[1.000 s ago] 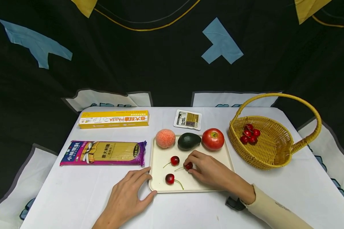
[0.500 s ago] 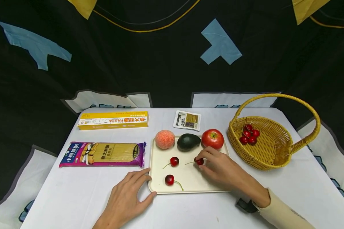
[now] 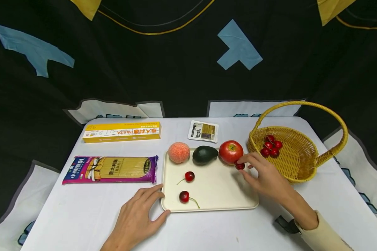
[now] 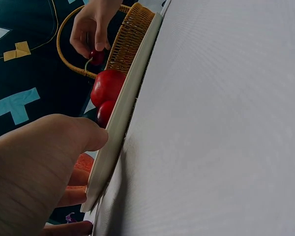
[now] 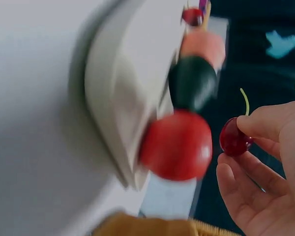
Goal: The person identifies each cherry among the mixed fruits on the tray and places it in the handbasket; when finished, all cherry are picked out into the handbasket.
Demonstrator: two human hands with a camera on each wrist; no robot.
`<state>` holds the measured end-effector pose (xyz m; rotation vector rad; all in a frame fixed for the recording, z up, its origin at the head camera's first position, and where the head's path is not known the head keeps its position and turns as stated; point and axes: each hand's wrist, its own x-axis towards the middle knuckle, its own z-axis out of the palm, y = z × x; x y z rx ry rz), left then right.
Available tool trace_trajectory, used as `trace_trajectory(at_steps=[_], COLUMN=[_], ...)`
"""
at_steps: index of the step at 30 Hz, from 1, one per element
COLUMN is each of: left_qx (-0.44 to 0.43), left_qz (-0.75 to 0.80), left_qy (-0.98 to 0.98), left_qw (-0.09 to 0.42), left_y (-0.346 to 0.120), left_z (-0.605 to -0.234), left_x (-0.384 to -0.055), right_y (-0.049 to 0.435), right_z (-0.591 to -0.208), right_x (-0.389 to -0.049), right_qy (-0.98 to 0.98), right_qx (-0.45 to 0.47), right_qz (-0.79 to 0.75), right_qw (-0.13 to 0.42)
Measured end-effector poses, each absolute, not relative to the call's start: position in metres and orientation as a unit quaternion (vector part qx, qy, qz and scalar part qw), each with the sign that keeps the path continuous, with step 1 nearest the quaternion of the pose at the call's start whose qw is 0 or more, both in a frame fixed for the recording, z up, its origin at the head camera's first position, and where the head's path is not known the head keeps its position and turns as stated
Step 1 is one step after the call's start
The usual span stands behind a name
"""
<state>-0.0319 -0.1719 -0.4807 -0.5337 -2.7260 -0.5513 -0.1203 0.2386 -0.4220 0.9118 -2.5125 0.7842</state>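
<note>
Between thumb and fingers my right hand pinches a dark red cherry by its body, the green stem sticking out. In the head view it overlaps the tray's right side, close by the red apple. My left hand rests at the left edge of the cream tray, thumb and fingertips at its rim, fingers spread. Two stemmed cherries lie on the tray, an upper cherry and a lower cherry. Along the tray's back sit a fuzzy peach, a dark green avocado and the apple.
Right of the tray stands a wicker basket with a tall arched handle, several cherries inside. At the left lie a yellow pasta box and a purple spaghetti bag. A small flat packet lies behind the tray.
My right hand has carried the pinched cherry from mid-tray rightward and away from me, up near the apple and the basket. My left hand has stayed at the tray's edge.
</note>
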Motion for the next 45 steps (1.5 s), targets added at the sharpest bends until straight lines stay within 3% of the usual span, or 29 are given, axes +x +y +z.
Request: trace_trajectory(at_steps=[6, 20, 45], left_qx=[-0.186, -0.185, -0.187], left_qz=[-0.194, -0.196, -0.202], left_qy=[-0.951, -0.951, -0.949], left_qw=[0.154, 0.154, 0.156], left_y=[-0.172, -0.172, -0.173], left_z=[-0.482, -0.481, -0.481], left_x=[-0.031, -0.031, -0.032], right_y=[0.267, 0.313, 0.344], right_z=[-0.416, -0.43, -0.432], right_x=[-0.128, -0.142, -0.159], right_qy=[-0.903, -0.925, -0.961], right_qx=[0.266, 0.187, 0.162], right_qz=[0.259, 0.25, 0.206], right_qw=[0.217, 0.218, 0.093])
